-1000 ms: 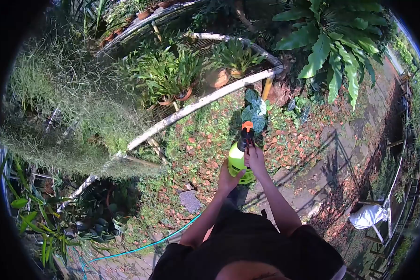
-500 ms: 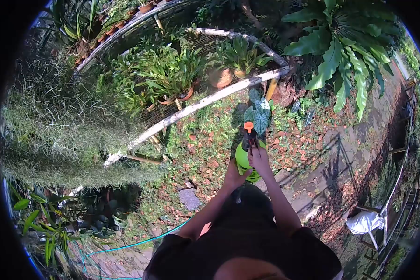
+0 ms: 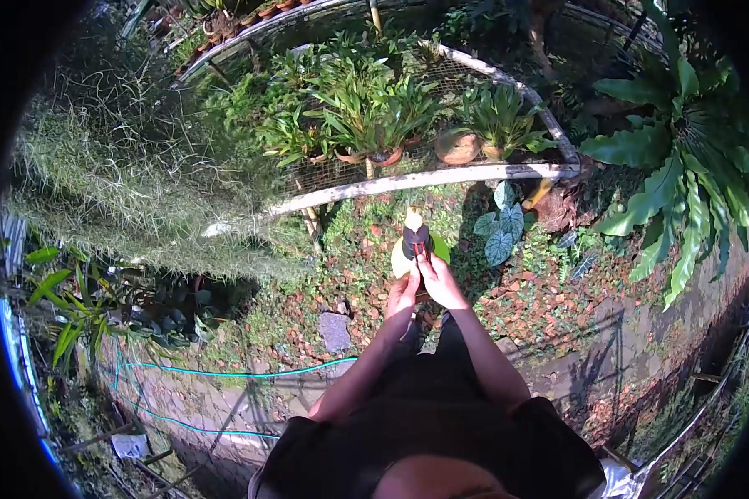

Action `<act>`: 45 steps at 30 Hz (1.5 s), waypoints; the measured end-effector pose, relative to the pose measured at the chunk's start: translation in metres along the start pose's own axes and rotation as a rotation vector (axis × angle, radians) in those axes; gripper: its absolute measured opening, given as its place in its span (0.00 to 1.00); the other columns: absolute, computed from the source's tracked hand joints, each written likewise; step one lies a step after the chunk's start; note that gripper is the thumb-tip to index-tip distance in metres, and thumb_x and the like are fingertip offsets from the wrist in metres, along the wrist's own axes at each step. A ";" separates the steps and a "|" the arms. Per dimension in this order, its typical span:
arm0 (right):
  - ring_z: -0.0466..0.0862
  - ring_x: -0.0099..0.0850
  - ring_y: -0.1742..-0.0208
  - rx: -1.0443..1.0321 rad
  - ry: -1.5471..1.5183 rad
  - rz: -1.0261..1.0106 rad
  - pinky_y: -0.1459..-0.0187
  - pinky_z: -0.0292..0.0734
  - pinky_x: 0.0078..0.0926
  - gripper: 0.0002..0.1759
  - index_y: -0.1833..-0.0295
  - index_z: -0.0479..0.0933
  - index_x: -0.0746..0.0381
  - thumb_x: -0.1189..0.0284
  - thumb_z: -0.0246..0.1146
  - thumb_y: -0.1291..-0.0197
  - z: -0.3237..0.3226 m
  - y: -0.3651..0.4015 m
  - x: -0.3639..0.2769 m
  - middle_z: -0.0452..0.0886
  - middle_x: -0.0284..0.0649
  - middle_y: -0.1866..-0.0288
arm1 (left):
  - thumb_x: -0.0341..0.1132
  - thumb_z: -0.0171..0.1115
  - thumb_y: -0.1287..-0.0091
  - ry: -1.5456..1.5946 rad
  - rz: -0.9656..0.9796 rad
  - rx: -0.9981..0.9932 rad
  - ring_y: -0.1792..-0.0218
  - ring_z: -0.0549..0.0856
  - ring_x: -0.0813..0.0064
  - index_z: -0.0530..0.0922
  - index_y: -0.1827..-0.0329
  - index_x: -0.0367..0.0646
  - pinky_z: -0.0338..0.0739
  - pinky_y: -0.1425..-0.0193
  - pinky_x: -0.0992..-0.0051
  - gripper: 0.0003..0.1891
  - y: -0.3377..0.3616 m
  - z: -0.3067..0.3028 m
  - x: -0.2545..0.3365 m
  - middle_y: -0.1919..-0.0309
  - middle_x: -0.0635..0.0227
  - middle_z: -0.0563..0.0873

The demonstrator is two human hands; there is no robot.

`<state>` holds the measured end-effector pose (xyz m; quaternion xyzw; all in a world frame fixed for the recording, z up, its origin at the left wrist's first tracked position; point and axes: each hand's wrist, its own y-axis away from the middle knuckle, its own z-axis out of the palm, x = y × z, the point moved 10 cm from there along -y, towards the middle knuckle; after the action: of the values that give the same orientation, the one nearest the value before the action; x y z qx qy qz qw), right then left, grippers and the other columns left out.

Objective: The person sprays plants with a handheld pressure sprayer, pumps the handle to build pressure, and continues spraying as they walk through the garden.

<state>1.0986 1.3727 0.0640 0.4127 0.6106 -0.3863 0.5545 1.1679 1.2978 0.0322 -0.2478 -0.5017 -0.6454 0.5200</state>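
A pump sprayer point(image 3: 398, 261) with a lime-green tank and a dark head is held out in front of my body. Its nozzle tip point(image 3: 414, 218) looks pale and washed out in the sunlight, facing the plant bed. My right hand point(image 3: 441, 283) is closed around the handle behind the dark head, beside a red part. Lower and to the left, my left hand point(image 3: 402, 295) is closed against the near side of the tank; its fingertips are partly hidden. A caladium point(image 3: 499, 233) with pale-veined leaves grows to the right of the sprayer.
Potted plants point(image 3: 366, 116) stand behind a pale rail point(image 3: 424, 178) with wire mesh. Stringy hanging plants point(image 3: 150, 191) fill the left. A large fern point(image 3: 682, 158) spreads at right. A teal hose point(image 3: 250, 374) and a flat grey stone point(image 3: 334, 331) lie on the ground.
My view has turned, so the plants and rail sit further right. The sprayer and both hands have swung left, away from the caladium. The nozzle, orange before, now appears pale.
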 end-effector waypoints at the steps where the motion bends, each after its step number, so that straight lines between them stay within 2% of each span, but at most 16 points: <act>1: 0.77 0.27 0.59 -0.049 -0.033 0.038 0.54 0.74 0.27 0.13 0.44 0.73 0.66 0.68 0.50 0.22 0.006 -0.007 -0.001 0.80 0.37 0.60 | 0.51 0.53 0.23 0.001 0.002 0.076 0.50 0.85 0.69 0.71 0.35 0.35 0.82 0.45 0.65 0.27 -0.008 -0.005 0.001 0.47 0.59 0.84; 3: 0.78 0.28 0.60 -0.076 -0.048 0.094 0.54 0.75 0.29 0.14 0.44 0.73 0.65 0.67 0.50 0.22 0.005 -0.021 0.002 0.80 0.40 0.60 | 0.48 0.54 0.23 0.052 0.013 0.220 0.49 0.85 0.66 0.63 0.27 0.34 0.81 0.44 0.65 0.31 -0.024 -0.013 -0.005 0.44 0.57 0.82; 8: 0.84 0.41 0.65 -0.170 0.251 0.153 0.60 0.78 0.36 0.16 0.49 0.74 0.66 0.62 0.54 0.25 0.006 -0.053 0.005 0.82 0.47 0.65 | 0.42 0.53 0.22 0.252 0.110 0.342 0.53 0.85 0.73 0.69 0.30 0.42 0.81 0.49 0.70 0.22 -0.058 -0.037 -0.038 0.49 0.63 0.84; 10: 0.86 0.46 0.60 -0.241 0.407 0.108 0.60 0.79 0.40 0.18 0.48 0.77 0.64 0.60 0.57 0.28 0.005 -0.062 -0.006 0.84 0.51 0.63 | 0.46 0.51 0.21 0.311 0.124 0.337 0.45 0.80 0.76 0.72 0.33 0.40 0.76 0.42 0.71 0.22 -0.055 -0.021 -0.017 0.44 0.68 0.81; 12: 0.85 0.50 0.55 -0.144 0.584 -0.080 0.51 0.80 0.44 0.19 0.44 0.79 0.64 0.65 0.61 0.36 -0.003 -0.068 -0.011 0.86 0.51 0.57 | 0.50 0.48 0.22 0.328 -0.028 0.375 0.46 0.81 0.76 0.73 0.34 0.45 0.76 0.43 0.72 0.23 -0.050 -0.013 -0.001 0.46 0.71 0.82; 15: 0.85 0.52 0.54 -0.199 0.579 -0.194 0.50 0.80 0.44 0.18 0.47 0.80 0.67 0.70 0.62 0.40 0.000 -0.067 -0.004 0.84 0.53 0.54 | 0.46 0.52 0.22 0.210 0.161 0.452 0.49 0.80 0.81 0.78 0.40 0.44 0.75 0.45 0.76 0.18 -0.067 -0.022 0.005 0.52 0.73 0.84; 22: 0.84 0.53 0.56 -0.479 0.518 -0.114 0.55 0.78 0.45 0.10 0.55 0.77 0.69 0.76 0.62 0.41 -0.022 -0.083 0.001 0.83 0.56 0.59 | 0.41 0.51 0.20 0.034 0.300 0.635 0.50 0.78 0.82 0.77 0.40 0.40 0.72 0.44 0.79 0.16 -0.083 -0.007 -0.005 0.53 0.73 0.82; 24: 0.84 0.50 0.58 -0.618 0.423 -0.239 0.56 0.79 0.42 0.10 0.54 0.79 0.69 0.76 0.61 0.41 -0.022 -0.078 -0.020 0.83 0.56 0.58 | 0.42 0.49 0.20 -0.005 0.362 0.582 0.60 0.76 0.87 0.75 0.36 0.42 0.71 0.58 0.82 0.17 -0.084 -0.004 0.000 0.59 0.78 0.80; 26: 0.84 0.48 0.59 -0.691 0.435 -0.098 0.58 0.78 0.40 0.11 0.53 0.80 0.69 0.75 0.62 0.39 -0.029 -0.081 -0.027 0.84 0.55 0.58 | 0.42 0.48 0.19 0.109 0.270 0.516 0.67 0.72 0.90 0.75 0.34 0.43 0.67 0.66 0.84 0.18 -0.087 -0.012 -0.013 0.64 0.81 0.78; 27: 0.85 0.48 0.57 -0.769 0.714 0.095 0.58 0.80 0.43 0.11 0.60 0.80 0.67 0.69 0.63 0.38 -0.033 -0.093 -0.036 0.85 0.52 0.58 | 0.41 0.47 0.19 0.028 0.337 0.545 0.74 0.64 0.91 0.72 0.31 0.45 0.59 0.72 0.85 0.18 -0.080 -0.006 0.005 0.70 0.85 0.71; 30: 0.84 0.46 0.64 -0.155 0.558 -0.403 0.64 0.78 0.46 0.11 0.60 0.80 0.61 0.63 0.64 0.35 -0.046 -0.132 -0.128 0.80 0.46 0.60 | 0.39 0.45 0.18 -0.073 0.416 0.639 0.73 0.64 0.90 0.71 0.32 0.44 0.60 0.71 0.84 0.18 -0.076 -0.008 -0.003 0.70 0.84 0.70; 34: 0.84 0.46 0.66 -0.662 0.838 -0.537 0.65 0.80 0.45 0.13 0.59 0.80 0.61 0.62 0.60 0.32 0.054 -0.124 -0.082 0.79 0.44 0.60 | 0.39 0.43 0.18 -0.256 0.488 0.769 0.71 0.65 0.87 0.73 0.42 0.40 0.62 0.69 0.83 0.14 -0.065 -0.011 -0.013 0.69 0.80 0.71; 39: 0.85 0.44 0.69 -0.218 0.515 -0.586 0.69 0.79 0.44 0.13 0.62 0.80 0.62 0.63 0.58 0.30 0.036 -0.136 -0.152 0.81 0.43 0.64 | 0.38 0.42 0.18 -0.111 0.382 0.680 0.74 0.61 0.87 0.74 0.49 0.40 0.57 0.72 0.80 0.13 -0.037 -0.007 0.012 0.74 0.82 0.68; 42: 0.84 0.49 0.70 -0.554 0.690 -0.584 0.68 0.78 0.47 0.17 0.64 0.79 0.63 0.61 0.57 0.28 0.074 -0.121 -0.121 0.82 0.49 0.68 | 0.39 0.43 0.18 -0.011 0.446 0.686 0.74 0.63 0.87 0.74 0.48 0.40 0.58 0.71 0.81 0.13 -0.035 -0.024 -0.002 0.74 0.81 0.68; 44: 0.83 0.49 0.72 -0.581 0.712 -0.368 0.66 0.77 0.47 0.19 0.65 0.79 0.62 0.60 0.54 0.26 0.065 -0.138 -0.159 0.80 0.51 0.75 | 0.39 0.44 0.19 -0.095 0.443 0.704 0.74 0.64 0.86 0.74 0.47 0.39 0.59 0.71 0.81 0.13 -0.030 -0.032 -0.009 0.74 0.81 0.69; 45: 0.83 0.51 0.72 -0.438 0.607 -0.439 0.65 0.77 0.49 0.22 0.67 0.79 0.62 0.58 0.52 0.25 0.062 -0.136 -0.158 0.77 0.52 0.81 | 0.39 0.44 0.19 -0.117 0.478 0.717 0.74 0.64 0.86 0.74 0.48 0.39 0.60 0.71 0.80 0.13 -0.028 -0.033 -0.003 0.75 0.81 0.69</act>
<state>1.0009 1.2544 0.2181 0.2404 0.8869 -0.2175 0.3290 1.1503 1.2680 0.0064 -0.1970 -0.6511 -0.2766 0.6788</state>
